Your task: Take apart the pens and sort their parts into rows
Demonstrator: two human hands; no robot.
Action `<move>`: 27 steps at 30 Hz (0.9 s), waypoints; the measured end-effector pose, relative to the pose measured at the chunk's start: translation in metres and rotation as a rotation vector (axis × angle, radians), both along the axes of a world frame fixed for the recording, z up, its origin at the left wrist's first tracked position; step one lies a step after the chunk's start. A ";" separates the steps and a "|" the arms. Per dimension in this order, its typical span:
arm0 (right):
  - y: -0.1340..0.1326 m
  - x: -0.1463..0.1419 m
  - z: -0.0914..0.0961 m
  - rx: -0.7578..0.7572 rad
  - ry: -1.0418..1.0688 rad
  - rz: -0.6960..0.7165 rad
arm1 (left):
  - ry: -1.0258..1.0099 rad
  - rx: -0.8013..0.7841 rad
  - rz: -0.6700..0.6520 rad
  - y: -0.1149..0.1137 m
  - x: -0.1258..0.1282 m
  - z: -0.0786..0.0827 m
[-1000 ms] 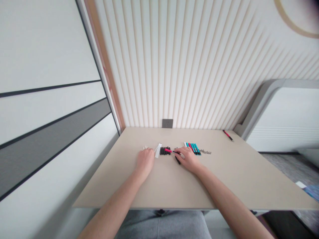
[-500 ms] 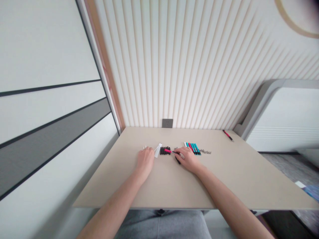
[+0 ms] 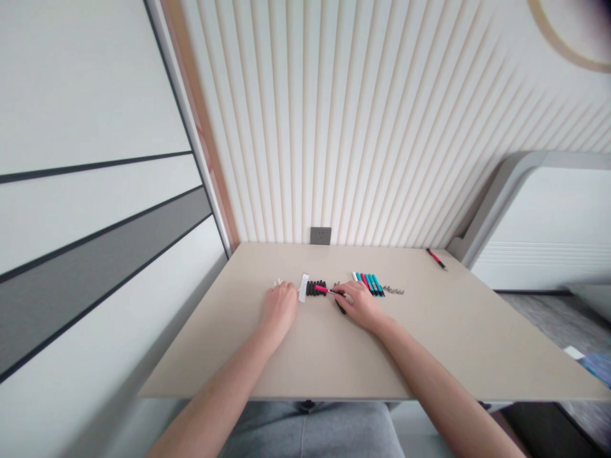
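My right hand [image 3: 361,304] is closed on a pink pen part [image 3: 321,289], whose pink end points left over a row of short black grips [image 3: 315,288]. Under its fingers lies a black piece [image 3: 340,308]. My left hand [image 3: 280,306] is curled low on the table, just left of a bundle of thin white sticks [image 3: 303,287]. Its fingertips are turned away, so what they pinch is hidden. Small white pieces [image 3: 277,281] show past its knuckles. Beyond my right hand lies a row of teal, red and white pen barrels [image 3: 371,283].
Small metal-looking pieces [image 3: 394,291] lie in a row right of the barrels. A red and black pen [image 3: 436,259] rests at the back right of the beige table [image 3: 344,362]. A dark wall socket [image 3: 320,236] sits behind, and a white cabinet [image 3: 95,267] borders the left.
The white sticks, slightly fanned before, now lie together in a tighter bundle. My left hand has shifted slightly right. My right hand and the pink pen part have stayed in place.
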State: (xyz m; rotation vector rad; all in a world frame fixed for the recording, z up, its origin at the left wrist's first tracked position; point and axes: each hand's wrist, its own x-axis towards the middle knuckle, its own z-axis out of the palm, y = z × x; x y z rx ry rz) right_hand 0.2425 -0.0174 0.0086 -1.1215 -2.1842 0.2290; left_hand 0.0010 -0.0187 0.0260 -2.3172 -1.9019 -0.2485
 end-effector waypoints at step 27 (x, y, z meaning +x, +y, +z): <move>-0.004 -0.003 0.004 0.117 -0.182 0.026 | -1.010 0.031 -0.164 0.019 -0.003 -0.012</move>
